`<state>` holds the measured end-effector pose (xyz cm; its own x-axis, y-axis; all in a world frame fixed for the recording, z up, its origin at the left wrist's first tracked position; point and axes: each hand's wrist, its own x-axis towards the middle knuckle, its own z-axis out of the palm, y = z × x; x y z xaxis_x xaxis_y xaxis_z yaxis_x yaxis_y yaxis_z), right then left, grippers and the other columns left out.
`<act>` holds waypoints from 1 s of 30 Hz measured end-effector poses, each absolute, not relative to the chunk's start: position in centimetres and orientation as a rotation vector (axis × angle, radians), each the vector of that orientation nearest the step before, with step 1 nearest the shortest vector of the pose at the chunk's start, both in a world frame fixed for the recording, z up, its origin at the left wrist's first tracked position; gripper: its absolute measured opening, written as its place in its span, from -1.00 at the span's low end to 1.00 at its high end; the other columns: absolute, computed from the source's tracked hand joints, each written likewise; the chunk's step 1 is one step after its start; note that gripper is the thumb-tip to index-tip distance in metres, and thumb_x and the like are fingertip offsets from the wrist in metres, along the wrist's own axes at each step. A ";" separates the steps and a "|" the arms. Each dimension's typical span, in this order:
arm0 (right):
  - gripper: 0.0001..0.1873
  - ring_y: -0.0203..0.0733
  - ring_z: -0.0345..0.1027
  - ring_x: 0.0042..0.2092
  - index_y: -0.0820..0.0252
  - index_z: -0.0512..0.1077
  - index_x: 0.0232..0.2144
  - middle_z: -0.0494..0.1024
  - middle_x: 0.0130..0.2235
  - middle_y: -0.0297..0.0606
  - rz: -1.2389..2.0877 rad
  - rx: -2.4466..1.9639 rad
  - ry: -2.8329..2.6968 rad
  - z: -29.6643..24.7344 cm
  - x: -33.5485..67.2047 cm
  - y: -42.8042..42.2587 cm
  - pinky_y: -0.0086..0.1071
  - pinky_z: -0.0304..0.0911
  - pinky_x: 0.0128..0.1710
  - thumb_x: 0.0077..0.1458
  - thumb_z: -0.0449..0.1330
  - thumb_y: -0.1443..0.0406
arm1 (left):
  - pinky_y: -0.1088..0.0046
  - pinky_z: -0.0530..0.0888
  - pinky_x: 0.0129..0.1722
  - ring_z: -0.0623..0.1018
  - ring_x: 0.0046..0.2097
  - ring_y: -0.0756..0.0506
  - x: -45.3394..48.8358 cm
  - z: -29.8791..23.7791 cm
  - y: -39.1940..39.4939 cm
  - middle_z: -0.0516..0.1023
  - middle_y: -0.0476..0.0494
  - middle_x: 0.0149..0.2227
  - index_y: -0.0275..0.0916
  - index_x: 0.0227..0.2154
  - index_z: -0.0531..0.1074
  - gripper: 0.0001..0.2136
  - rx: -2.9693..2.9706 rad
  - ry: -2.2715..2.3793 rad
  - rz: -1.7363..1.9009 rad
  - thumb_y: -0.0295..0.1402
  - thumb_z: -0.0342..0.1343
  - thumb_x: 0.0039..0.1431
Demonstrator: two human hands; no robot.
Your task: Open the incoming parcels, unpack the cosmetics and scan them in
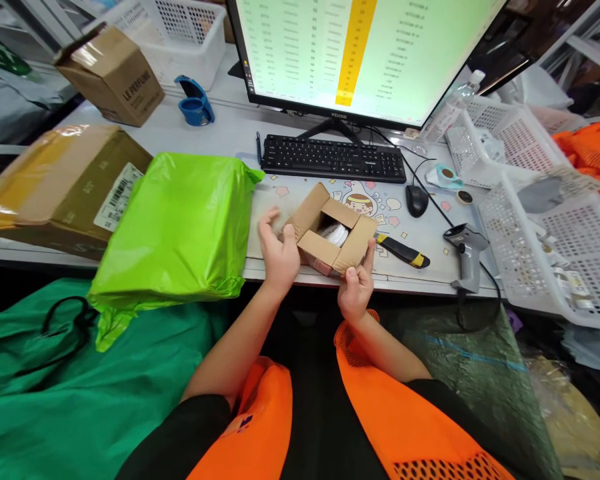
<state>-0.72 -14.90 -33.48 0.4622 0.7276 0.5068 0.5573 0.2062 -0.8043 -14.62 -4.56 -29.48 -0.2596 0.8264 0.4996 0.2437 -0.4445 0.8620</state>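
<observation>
A small cardboard box (307, 212) is at the desk's front edge with its flaps folded outward. Through its square opening a round white item (335, 233) shows, its kind unclear. My right hand (356, 288) grips the box's near right corner between thumb and fingers. At the left side of the box is my left hand (280, 257), its fingers spread and slightly blurred, the thumb beside a flap. A black and yellow utility knife (403, 251) lies just right of the box, its front end close to the cardboard.
A lime-green plastic parcel (180, 227) and a taped carton (75, 180) stand to the left. Behind are a keyboard (330, 159) and monitor (340, 60). To the right are a mouse (417, 200), a barcode scanner (467, 253) with its cable and a white basket (545, 260).
</observation>
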 end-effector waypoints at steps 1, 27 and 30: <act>-0.59 0.16 0.15 0.49 0.05 0.23 -0.52 0.25 0.47 0.13 0.154 -1.497 -1.241 -33.6 -0.8 -15.3 0.15 0.37 0.26 0.40 -0.04 0.14 | 0.08 0.47 0.28 0.58 0.21 -0.24 -14.8 -28.5 -5.0 0.61 -0.31 0.09 -0.17 0.04 0.48 -0.74 1.831 1.298 1.741 -0.16 0.08 0.46; -0.56 -0.13 0.49 -0.26 0.16 0.39 -0.55 0.64 -0.35 -0.16 0.757 -1.742 -2.341 -18.3 6.4 -2.8 -0.32 0.29 -0.21 0.35 -0.09 0.32 | -0.22 0.36 0.41 0.26 0.47 -0.45 -20.2 -28.4 -6.7 0.25 -0.42 0.36 -0.16 -0.37 0.33 -0.79 2.282 1.119 1.629 -0.25 0.27 0.21; -0.73 -0.09 0.49 -0.21 0.18 0.49 -0.35 0.65 -0.27 -0.19 0.585 -1.712 -2.207 -17.8 6.6 -4.1 -0.28 0.33 -0.16 0.30 0.01 0.32 | -0.26 0.33 0.44 0.11 0.56 -0.44 -20.0 -29.9 -7.0 0.12 -0.40 0.41 -0.13 -0.30 0.33 -0.89 2.187 1.136 1.673 -0.36 0.18 0.21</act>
